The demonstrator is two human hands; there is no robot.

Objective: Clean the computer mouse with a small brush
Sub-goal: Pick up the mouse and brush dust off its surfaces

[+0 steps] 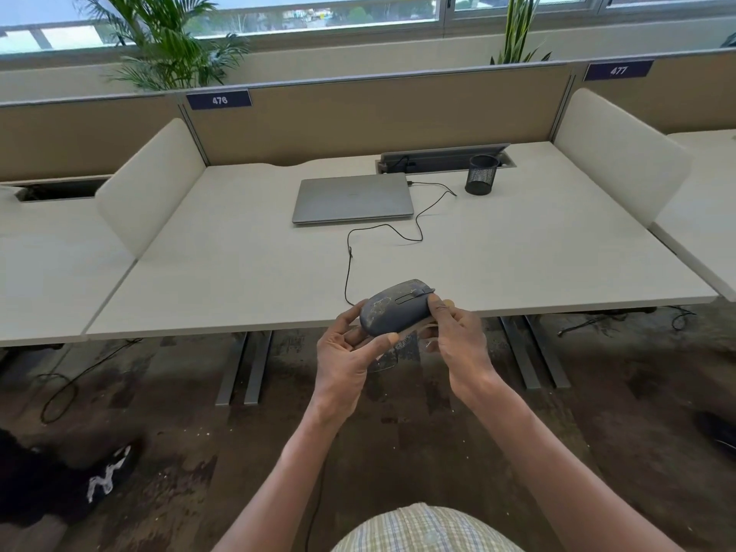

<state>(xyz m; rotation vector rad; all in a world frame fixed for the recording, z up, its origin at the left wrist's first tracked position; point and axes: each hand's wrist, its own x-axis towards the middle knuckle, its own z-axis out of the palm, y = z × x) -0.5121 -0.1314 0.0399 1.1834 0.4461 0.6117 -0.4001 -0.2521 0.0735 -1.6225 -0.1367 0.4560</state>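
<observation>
Head: mouse (pixel 394 308) (dusty) in both hands

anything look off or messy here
Yes. The mouse, held off the desk by the left hand and the right hand, is smeared with pale dust and grime on its dark shell. The carpet below shows dark blotchy stains.

Pale desk (pixel 239 272) with white side screens (pixel 151 185), tan partition (pixel 378 113) tagged 476 and 477. Windows (pixel 318 10) behind, daylight, palms (pixel 167 45). Dark stained carpet (pixel 179 432) below.
</observation>
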